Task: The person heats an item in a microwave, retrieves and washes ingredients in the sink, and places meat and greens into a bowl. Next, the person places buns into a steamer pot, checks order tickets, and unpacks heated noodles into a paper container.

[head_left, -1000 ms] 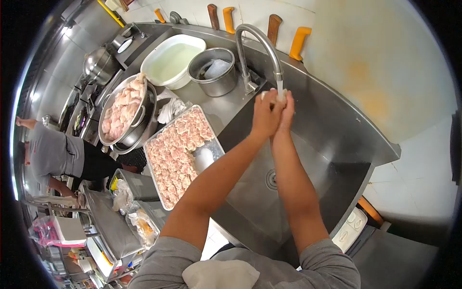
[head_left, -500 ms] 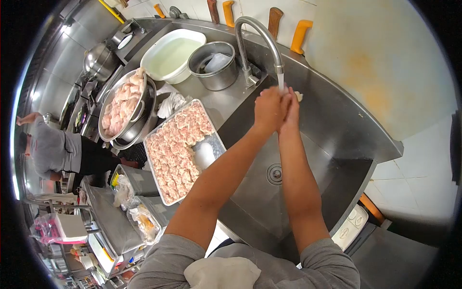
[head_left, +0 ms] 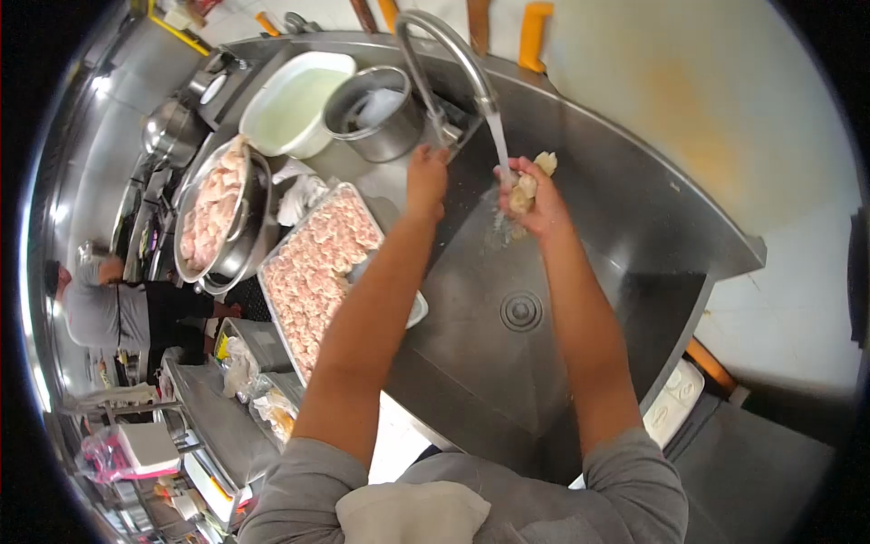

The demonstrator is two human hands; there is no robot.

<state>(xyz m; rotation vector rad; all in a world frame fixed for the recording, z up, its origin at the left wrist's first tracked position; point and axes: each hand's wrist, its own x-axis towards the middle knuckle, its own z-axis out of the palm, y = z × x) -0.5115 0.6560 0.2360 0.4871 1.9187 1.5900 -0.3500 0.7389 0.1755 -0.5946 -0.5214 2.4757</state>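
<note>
Nearest, in front of the tap (head_left: 484, 91), spreads the steel sink (head_left: 471, 385), its drain (head_left: 521, 311) uncovered. Nearer than the tap and to its left lies a tray (head_left: 359, 267) of raw meat (head_left: 313, 249).

Just under the tap's spout, the right hand (head_left: 544, 210) is turned up and cupped around several wet, pale pieces (head_left: 524, 190); what they are I cannot tell. Running water (head_left: 497, 140) strikes that hand's fingers. The left hand (head_left: 427, 184) is at the tap's base, fingers bent; whether it grips the lever or only hovers beside it, I cannot tell.

The step in hand looks like rinsing the pieces. As I judge it, the next move calls for a loose but secure cup, so none slips toward the drain, and a light touch at the lever.

Farther, left of the tap, stand a metal pot (head_left: 385, 143) and a white tub (head_left: 313, 145); well beyond is a co-worker (head_left: 118, 315).
</note>
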